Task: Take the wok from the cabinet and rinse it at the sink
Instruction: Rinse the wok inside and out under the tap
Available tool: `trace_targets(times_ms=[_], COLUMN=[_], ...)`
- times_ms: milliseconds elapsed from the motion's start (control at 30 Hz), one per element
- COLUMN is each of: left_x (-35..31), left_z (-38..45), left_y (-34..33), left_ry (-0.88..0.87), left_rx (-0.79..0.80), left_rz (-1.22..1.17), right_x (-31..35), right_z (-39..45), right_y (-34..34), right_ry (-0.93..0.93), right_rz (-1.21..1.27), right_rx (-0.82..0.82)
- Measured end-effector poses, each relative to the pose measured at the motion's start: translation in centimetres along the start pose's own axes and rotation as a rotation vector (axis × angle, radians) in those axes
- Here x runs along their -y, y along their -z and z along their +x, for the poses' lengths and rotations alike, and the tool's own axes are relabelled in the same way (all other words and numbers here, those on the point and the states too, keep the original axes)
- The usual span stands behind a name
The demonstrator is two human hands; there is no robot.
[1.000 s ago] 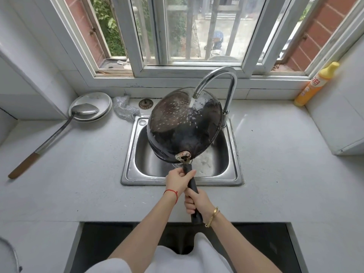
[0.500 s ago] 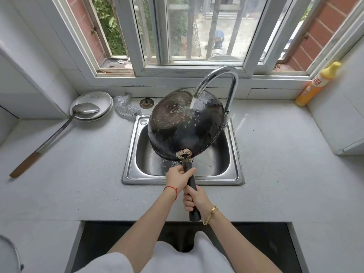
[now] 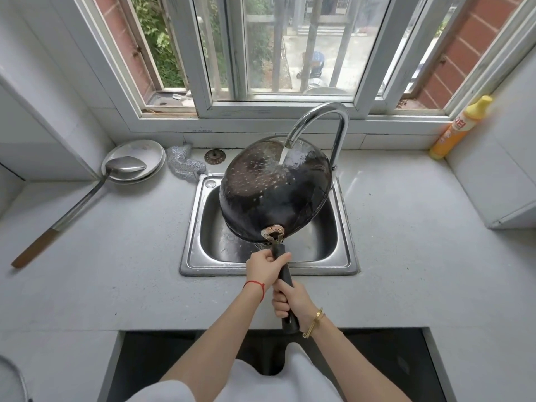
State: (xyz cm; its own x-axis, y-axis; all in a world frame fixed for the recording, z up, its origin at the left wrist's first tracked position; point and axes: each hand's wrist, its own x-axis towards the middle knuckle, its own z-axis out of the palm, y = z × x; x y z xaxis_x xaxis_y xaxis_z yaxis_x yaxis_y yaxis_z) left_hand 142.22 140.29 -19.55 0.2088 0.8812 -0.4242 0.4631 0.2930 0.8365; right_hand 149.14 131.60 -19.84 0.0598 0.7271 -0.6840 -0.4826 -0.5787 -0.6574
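A black wok (image 3: pixel 275 192) hangs tilted over the steel sink (image 3: pixel 191 256), its dark outer bottom turned up toward me and beaded with water. The curved chrome tap (image 3: pixel 336 123) pours a stream onto the wok's far upper side. My left hand (image 3: pixel 265 266) grips the black handle just below the wok's rivet plate. My right hand (image 3: pixel 291 300) holds the same handle lower down, nearer to me. The wok hides much of the sink basin.
A metal ladle (image 3: pixel 87 195) with a wooden grip rests in stacked steel plates (image 3: pixel 145 149) at the left. A steel scourer (image 3: pixel 182 165) and a drain strainer (image 3: pixel 214 156) lie behind the sink. An orange detergent bottle (image 3: pixel 461 126) stands at the right. An open dark cabinet (image 3: pixel 162 361) is below.
The wok has tipped a little further, its bottom facing me more. Both hands keep their hold on the handle and water keeps running.
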Motion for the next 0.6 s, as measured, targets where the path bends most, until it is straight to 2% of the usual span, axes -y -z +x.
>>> trace_targets(times_ms=[333,600], left_x=[0.0,0.1], left_z=[-0.2,-1.9], left_y=[0.9,0.8], left_ry=[0.012,-0.023], left_rx=[0.019,0.066], left_rz=[-0.104,-0.046], right_x=[0.5,-1.0], right_z=[-0.3,-1.0], right_y=[-0.8,-0.2], right_ry=[0.018,0.013], right_rz=[-0.015,0.006], right_rx=[0.031,0.04])
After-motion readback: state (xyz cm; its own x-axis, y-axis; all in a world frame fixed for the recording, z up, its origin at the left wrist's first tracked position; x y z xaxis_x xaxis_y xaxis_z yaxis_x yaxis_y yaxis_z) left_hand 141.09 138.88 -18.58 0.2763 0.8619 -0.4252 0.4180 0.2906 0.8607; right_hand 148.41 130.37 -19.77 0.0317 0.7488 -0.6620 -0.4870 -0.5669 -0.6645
